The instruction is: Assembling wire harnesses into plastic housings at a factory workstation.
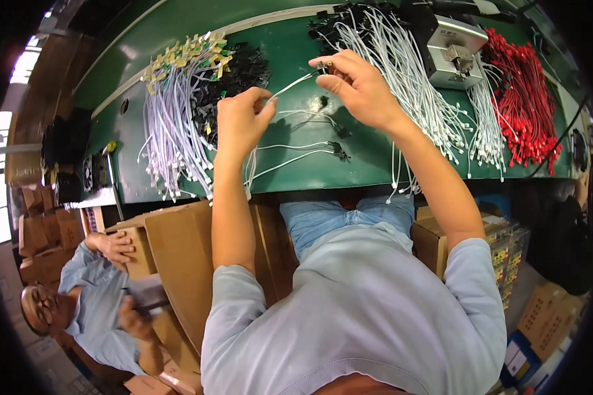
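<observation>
**Two hands on one white wire over a green bench**

Head view, looking down: a thin white wire (pixel 290 84) runs between both hands, just above the green table (pixel 375 158). The left hand (pixel 242 122) has its thumb and forefinger pressed together on the lower end of the wire, other fingers curled in. The right hand (pixel 356 85) pinches the upper end, where a small black connector (pixel 322 66) sits right at its fingertips. So the wire is stretched on a slant from the left pinch up to the right pinch, both hands near each other but not touching.

Both forearms come up from the lower edge, bare from the elbow, with light blue short sleeves. The left forearm goes nearly straight up, the right one angles in from the right side, wrist bent toward the middle.

On the table under the hands lie a few more loose white wires with black ends (pixel 310 150). Left of them is a bundle of white wires with yellow tags (pixel 178 112) beside a heap of black connectors (pixel 237 72). Right of the hands there's a big fan of white wires (pixel 415 99), a grey metal box-like device (pixel 451 49), and a pile of red wires (pixel 524 105).

Cardboard boxes (pixel 171 257) stand under the table edge. Another person (pixel 92 296) in a light blue shirt sits at lower left, hands on a box.
</observation>
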The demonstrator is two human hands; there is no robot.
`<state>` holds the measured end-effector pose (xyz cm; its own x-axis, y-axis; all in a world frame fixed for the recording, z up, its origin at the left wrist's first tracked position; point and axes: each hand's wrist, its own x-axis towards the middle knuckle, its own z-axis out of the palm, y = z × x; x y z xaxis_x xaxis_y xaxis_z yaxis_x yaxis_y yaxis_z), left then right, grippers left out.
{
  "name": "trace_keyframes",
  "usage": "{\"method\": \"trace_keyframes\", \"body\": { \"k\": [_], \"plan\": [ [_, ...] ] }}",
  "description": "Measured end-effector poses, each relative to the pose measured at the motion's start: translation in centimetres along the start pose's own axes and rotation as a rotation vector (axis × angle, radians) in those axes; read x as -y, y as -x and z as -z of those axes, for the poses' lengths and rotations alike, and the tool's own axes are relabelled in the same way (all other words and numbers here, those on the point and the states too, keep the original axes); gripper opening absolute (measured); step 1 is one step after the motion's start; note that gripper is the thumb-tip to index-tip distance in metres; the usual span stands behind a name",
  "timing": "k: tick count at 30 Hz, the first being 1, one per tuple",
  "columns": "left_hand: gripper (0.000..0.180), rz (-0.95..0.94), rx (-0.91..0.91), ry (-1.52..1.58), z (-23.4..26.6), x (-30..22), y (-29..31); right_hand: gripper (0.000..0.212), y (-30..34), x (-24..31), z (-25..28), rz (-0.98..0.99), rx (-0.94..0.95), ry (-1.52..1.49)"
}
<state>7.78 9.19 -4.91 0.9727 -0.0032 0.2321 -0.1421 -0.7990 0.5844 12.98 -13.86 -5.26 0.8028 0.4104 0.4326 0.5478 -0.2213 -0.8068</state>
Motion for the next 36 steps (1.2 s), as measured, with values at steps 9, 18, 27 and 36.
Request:
{"method": "trace_keyframes", "body": {
  "k": [9, 18, 27, 36],
  "plan": [
    [0.017, 0.314, 0.148, 0.303, 0.1, 1.9, 3.4, 0.03, -0.2, 0.5, -2.5, -0.484, 0.002, -0.609],
    [0.019, 0.103, 0.11, 0.108, -1.3, 2.6, 6.1, 0.037, -1.0, 1.6, -0.3, -0.244, 0.488, -1.27],
    [0.033, 0.072, 0.116, 0.113, -1.6, 2.1, 7.5, 0.032, -2.1, 4.7, 0.7, -0.386, -0.082, -1.461],
    [0.019, -0.12, 0.064, -0.196, -2.2, 1.6, 6.9, 0.038, -4.4, 9.1, 8.9, 0.265, 0.265, -1.494]
  ]
}}
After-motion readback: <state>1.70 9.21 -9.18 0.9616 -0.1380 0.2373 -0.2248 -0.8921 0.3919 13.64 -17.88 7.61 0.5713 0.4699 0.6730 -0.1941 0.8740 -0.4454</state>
